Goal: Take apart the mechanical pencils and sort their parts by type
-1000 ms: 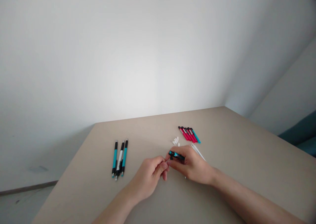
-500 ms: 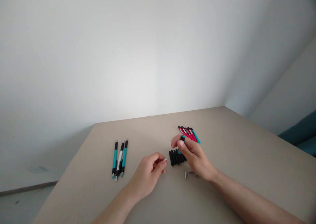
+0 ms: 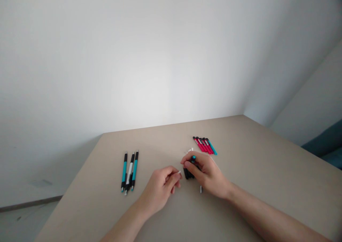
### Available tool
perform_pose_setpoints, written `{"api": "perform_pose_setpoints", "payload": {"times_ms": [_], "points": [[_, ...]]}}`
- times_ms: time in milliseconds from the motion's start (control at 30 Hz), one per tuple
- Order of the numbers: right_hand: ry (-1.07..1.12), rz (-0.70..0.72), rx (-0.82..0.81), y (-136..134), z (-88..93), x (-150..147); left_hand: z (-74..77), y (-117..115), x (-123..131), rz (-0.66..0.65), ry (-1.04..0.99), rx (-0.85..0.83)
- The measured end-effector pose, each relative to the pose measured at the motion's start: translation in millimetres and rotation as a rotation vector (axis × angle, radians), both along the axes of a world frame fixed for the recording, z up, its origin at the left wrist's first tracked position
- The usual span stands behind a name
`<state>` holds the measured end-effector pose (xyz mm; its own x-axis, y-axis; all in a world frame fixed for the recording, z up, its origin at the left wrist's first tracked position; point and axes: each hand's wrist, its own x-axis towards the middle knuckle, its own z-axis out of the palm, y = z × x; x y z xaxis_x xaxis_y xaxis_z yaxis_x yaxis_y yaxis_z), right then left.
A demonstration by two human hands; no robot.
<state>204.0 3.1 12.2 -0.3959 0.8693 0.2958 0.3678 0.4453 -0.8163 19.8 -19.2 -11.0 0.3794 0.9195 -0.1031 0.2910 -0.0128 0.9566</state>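
My left hand (image 3: 160, 187) is closed, with a small white piece (image 3: 179, 172) pinched between thumb and forefinger; its exact kind is too small to tell. Just to the right, my right hand (image 3: 211, 172) curls around a pen part (image 3: 193, 158) whose turquoise end pokes out above the fingers; the rest of it is hidden. Beneath that hand lies a row of black pen grips (image 3: 186, 173), mostly covered by it. A small silver pen tip (image 3: 201, 189) shows at the hand's lower edge. Small white pieces (image 3: 190, 150) lie just behind the fingers.
Three assembled pens (image 3: 130, 171), turquoise, white and black, lie side by side on the left of the beige table (image 3: 160, 146). At the back right rest several pink pen barrels (image 3: 203, 145) and a turquoise barrel (image 3: 212, 147). A pale wall stands behind the table.
My right hand has come down and slightly left with the pen part, covering more of the black grips and uncovering the pink barrels. My left hand stays nearly in place.
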Motion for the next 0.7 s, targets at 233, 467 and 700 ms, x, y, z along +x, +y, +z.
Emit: {"api": "perform_pose_setpoints", "payload": {"times_ms": [233,467,700], "points": [[-0.146,0.220,0.116,-4.3,11.4,0.9,1.0,-0.7,-1.0,-0.012,0.022,0.036],[-0.174,0.210,0.133,-3.4,8.8,0.9,4.0,-2.0,-1.5,-0.061,0.024,0.057],[-0.149,0.237,0.123,-6.6,7.2,0.3,0.2,0.6,-5.8,-0.084,-0.027,0.084]]}}
